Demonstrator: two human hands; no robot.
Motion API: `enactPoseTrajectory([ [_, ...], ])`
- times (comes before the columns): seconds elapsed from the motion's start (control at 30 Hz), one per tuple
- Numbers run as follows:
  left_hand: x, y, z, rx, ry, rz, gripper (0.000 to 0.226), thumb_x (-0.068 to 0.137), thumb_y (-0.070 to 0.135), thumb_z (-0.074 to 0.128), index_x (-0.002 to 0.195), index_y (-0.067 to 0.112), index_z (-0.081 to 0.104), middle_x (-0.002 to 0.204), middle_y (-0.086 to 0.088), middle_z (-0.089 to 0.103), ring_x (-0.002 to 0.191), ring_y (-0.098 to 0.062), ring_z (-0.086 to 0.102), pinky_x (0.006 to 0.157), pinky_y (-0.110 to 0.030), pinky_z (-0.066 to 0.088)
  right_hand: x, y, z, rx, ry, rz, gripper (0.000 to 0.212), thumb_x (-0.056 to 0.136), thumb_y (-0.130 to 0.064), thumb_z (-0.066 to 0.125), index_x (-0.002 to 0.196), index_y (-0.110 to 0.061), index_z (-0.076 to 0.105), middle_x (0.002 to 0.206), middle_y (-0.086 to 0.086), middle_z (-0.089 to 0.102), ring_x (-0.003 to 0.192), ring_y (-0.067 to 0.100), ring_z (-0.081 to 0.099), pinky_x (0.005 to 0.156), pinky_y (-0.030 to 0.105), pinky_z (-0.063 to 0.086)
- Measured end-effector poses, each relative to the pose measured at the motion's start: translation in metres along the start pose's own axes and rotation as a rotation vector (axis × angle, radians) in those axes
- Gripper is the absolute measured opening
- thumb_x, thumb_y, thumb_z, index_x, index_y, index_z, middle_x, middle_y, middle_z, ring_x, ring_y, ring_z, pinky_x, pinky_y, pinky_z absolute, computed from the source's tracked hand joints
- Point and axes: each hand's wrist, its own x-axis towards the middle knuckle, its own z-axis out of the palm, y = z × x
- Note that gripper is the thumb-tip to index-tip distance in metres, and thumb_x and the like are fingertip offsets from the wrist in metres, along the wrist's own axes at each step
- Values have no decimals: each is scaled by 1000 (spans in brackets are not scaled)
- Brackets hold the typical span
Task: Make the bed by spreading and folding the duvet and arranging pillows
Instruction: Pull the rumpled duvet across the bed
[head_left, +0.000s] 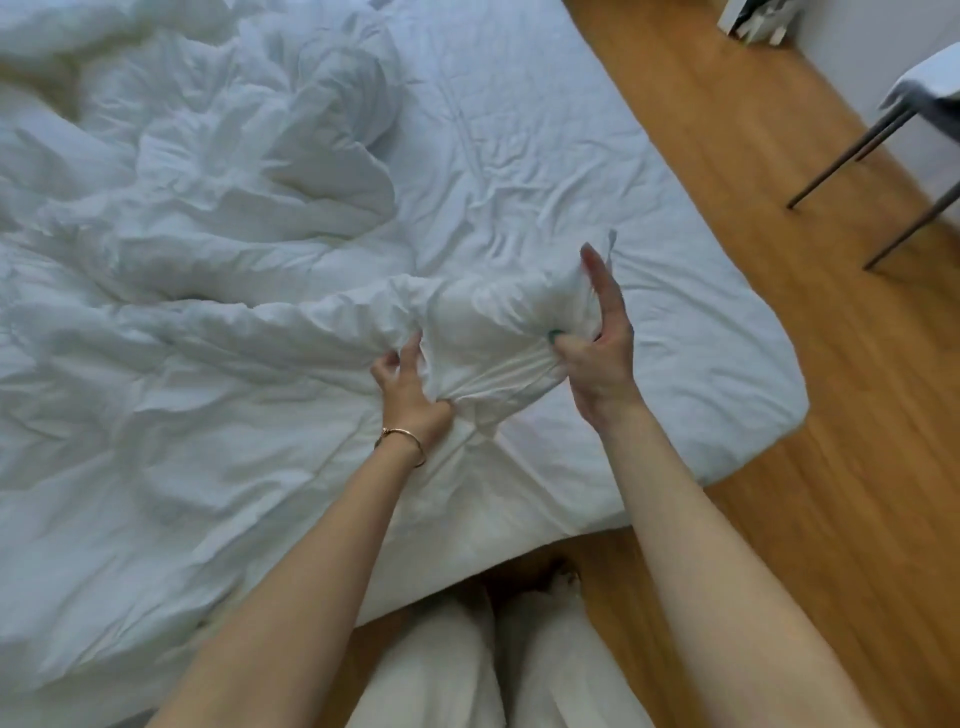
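A white duvet lies crumpled over the left and middle of the bed, bunched in thick folds. Its near corner is raised off the mattress between my hands. My left hand, with a thin bracelet on the wrist, grips a fold of the corner from the left. My right hand holds the corner's right side, thumb pressed into the fabric and fingers stretched along the far side. The white fitted sheet shows bare on the right part of the mattress. No pillow is in view.
Wooden floor runs along the bed's right side and foot. Thin dark chair legs stand at the upper right under a white seat. My legs in white trousers are at the bed's near edge.
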Motion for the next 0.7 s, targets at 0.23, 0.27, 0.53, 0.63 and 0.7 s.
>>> enactPoseTrajectory([
  [0.23, -64, -4, 55, 235, -395, -120, 85, 77, 3, 58, 146, 38, 22, 138, 3, 13, 120, -17, 40, 93, -15, 32, -15, 40, -123, -601, -2, 425, 89, 81, 9, 59, 150, -37, 25, 148, 2, 26, 139, 23, 30, 109, 29, 34],
  [0.27, -82, -19, 72, 333, -466, -227, 88, 77, 6, 58, 147, 39, 17, 143, 2, 10, 122, -21, 43, 92, -17, 37, -19, 58, -144, -718, -85, 647, 87, 83, 4, 60, 151, -36, 22, 152, 8, 17, 140, 29, 27, 111, 33, 34],
  [0.53, -112, -25, 133, 657, -243, -612, 34, 88, 27, 43, 118, 20, 58, 126, -7, 56, 105, -28, 59, 81, -32, 49, 26, 64, -183, -1240, -172, 526, 41, 85, -30, 63, 123, -20, 50, 155, 4, 8, 136, 29, 22, 107, 41, 33],
  [0.63, -67, 19, 141, 580, 113, -344, 29, 88, 29, 47, 106, 17, 66, 111, -5, 61, 108, -26, 54, 85, -33, 45, 65, 63, -153, -1320, -428, 334, 64, 82, -46, 66, 138, -26, 41, 156, 0, 17, 142, 23, 21, 114, 41, 25],
  [0.7, -34, 39, 147, 392, 230, -226, 34, 90, 30, 52, 121, 16, 59, 124, -6, 51, 119, -25, 44, 93, -34, 39, 86, 70, -136, -1417, -584, 259, 85, 78, -57, 67, 148, -29, 27, 156, -2, 23, 144, 22, 20, 117, 43, 19],
])
